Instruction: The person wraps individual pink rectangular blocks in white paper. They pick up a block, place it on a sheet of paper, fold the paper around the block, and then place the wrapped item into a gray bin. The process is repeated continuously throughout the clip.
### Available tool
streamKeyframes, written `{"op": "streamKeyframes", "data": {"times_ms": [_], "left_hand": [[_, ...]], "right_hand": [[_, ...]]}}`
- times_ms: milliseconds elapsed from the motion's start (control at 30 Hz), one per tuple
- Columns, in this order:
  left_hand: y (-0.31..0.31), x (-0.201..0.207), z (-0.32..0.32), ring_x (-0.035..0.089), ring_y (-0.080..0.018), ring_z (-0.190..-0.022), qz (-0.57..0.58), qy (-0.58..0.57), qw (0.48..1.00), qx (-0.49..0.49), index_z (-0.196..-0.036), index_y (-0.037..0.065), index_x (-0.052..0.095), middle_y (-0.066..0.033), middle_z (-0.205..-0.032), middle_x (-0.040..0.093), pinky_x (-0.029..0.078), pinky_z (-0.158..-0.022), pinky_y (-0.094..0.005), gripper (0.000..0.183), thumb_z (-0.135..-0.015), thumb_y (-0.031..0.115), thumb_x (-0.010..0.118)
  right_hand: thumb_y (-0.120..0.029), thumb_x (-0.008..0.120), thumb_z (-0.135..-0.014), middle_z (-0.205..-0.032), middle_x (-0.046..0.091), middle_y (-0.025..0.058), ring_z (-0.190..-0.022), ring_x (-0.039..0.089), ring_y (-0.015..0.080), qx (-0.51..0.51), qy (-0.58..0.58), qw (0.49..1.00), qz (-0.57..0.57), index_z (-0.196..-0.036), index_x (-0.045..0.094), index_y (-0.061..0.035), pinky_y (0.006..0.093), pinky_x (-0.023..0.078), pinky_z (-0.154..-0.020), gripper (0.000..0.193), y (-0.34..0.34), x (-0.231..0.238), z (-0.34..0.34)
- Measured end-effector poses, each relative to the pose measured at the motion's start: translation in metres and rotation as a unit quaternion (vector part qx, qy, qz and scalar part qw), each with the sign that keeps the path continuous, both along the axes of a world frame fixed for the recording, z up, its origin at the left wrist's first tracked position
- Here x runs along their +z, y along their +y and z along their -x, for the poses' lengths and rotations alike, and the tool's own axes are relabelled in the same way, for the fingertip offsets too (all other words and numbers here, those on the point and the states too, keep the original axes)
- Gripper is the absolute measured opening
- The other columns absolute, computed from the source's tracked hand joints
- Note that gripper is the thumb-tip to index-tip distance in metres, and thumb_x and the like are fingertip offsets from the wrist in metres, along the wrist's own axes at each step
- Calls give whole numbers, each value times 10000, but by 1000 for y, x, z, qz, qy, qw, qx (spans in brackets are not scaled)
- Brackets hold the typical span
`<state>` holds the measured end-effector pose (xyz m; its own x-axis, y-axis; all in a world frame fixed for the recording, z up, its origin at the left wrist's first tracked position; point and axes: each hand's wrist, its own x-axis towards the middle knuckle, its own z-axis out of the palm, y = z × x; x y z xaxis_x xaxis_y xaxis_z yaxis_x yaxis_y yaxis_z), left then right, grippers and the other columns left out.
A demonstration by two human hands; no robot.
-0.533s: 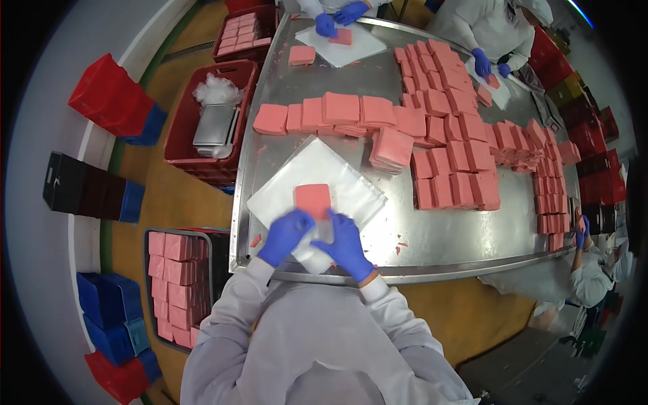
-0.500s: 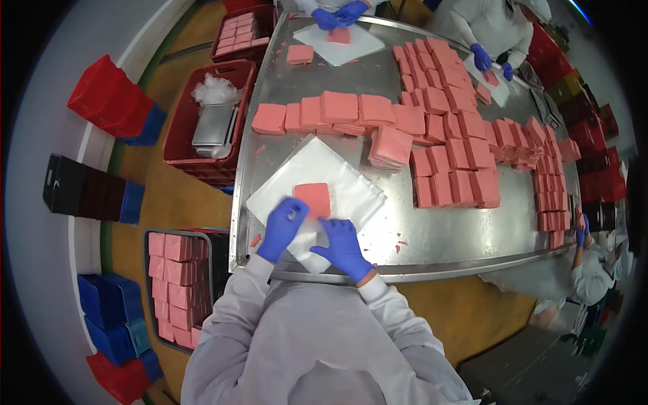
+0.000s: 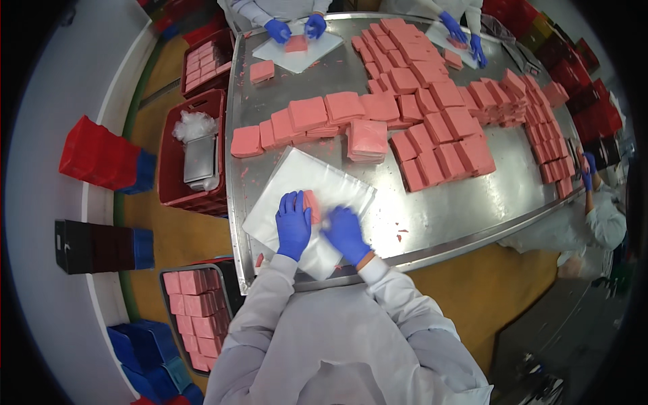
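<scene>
In front of me a stack of white plastic sheets [image 3: 270, 212] lies cornerwise on the steel table. A pink square slab [image 3: 312, 206], perhaps a stack of meat slices, sits on the sheets. My left hand [image 3: 293, 228], gloved in blue, lies over the slab's left side with its fingers stretched out flat. To the right of the slab is my right hand [image 3: 345, 233], also in a blue glove. Motion smears its fingertips, so I cannot tell whether they hold a sheet edge. Just beyond the sheets stands a short pile of pink slabs [image 3: 368, 140].
Many pink stacks [image 3: 445, 145] run across the steel table [image 3: 432, 226]. Across from me, co-workers' blue-gloved hands [image 3: 295, 29] work at another sheet. A red crate [image 3: 221, 121] with metal plates and a dark crate [image 3: 226, 290] of pink stacks stand at the left.
My left hand has gone from a pinch beside the slab to lying flat over its left side. My right hand has moved up toward the slab's right side. The whole view has turned slightly.
</scene>
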<state>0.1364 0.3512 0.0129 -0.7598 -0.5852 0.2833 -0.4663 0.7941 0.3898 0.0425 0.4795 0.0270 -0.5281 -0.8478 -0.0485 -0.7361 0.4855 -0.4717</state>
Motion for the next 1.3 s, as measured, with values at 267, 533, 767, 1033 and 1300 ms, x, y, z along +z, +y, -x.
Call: {"op": "streamKeyframes", "data": {"times_ms": [267,533,767,1033,1300], "left_hand": [[6,15,12,389,-323,-1264,10,-39,999,22,-1286,27,481,-161,-1302,472,332,-988,-486,473,-883,257,574],[-22,-31,-25,593,-277,-953,-248,152,945,147,-1175,8,526,-158,-1061,593,464,-849,-337,409,-836,170,689],[-45,6,-98,597,-111,-732,-317,127,887,312,-887,26,664,-42,-780,654,469,-648,-275,209,-882,235,662],[5,-3,-24,603,-254,-1031,-253,122,952,122,-1217,12,580,-161,-1122,629,469,-859,-344,372,-929,246,557],[-42,-34,11,579,-226,-1015,-147,227,961,49,-1296,-10,472,-109,-1200,574,453,-777,-288,563,-850,265,676]], "right_hand": [[-129,640,-786,-983,550,191,-880,586,362,-207,-146,951,174,-1364,500,-176,431,489,-762,596,-39,-17,52],[-190,570,-859,-1030,574,163,-992,557,337,16,-156,954,255,-1308,499,-51,408,450,-876,476,-69,-11,-18],[-181,580,-808,-1257,516,171,-1240,429,335,44,197,976,79,-1217,530,0,591,244,-1079,451,-80,-31,-59],[-126,644,-793,-1243,534,199,-1201,475,345,-52,-395,882,253,-1164,585,-16,442,380,-1030,392,-70,-31,-19],[-75,633,-757,-1091,591,161,-967,562,333,-135,-158,944,255,-1130,631,-91,408,461,-874,374,-83,-41,22]]}}
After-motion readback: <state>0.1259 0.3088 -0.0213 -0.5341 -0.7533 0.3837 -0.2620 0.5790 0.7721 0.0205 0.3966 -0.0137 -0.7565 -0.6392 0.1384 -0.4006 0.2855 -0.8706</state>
